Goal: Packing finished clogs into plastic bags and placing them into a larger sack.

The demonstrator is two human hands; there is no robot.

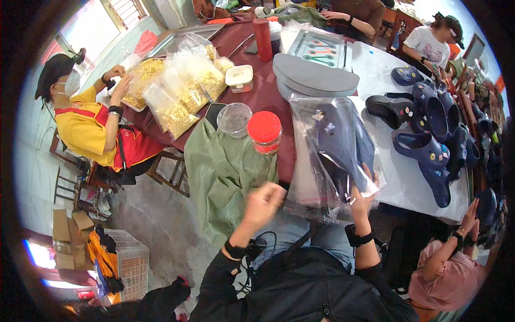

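A clear plastic bag (pixel 307 161) with dark navy clogs (pixel 343 134) inside lies in front of me, at the edge of the white-covered table. My right hand (pixel 363 203) grips the bag's near end, its fingers wrapped over the film and a whitish piece there. Off to the bag's left, my left hand (pixel 264 205) hovers over green sheeting with its fingers curled in; it is slightly blurred, and whatever it may hold is hidden. Just beyond it stand a red-lidded jar (pixel 264 130) and a round clear tub (pixel 234 119).
Loose navy clogs (pixel 421 145) crowd the right side. A grey curved pad (pixel 315 75) sits past the bag. Bags of yellow pieces (pixel 179 115) lie at the left, by a person in yellow (pixel 88 131). Green sheeting (pixel 222 182) drapes off the table. Other people work around it.
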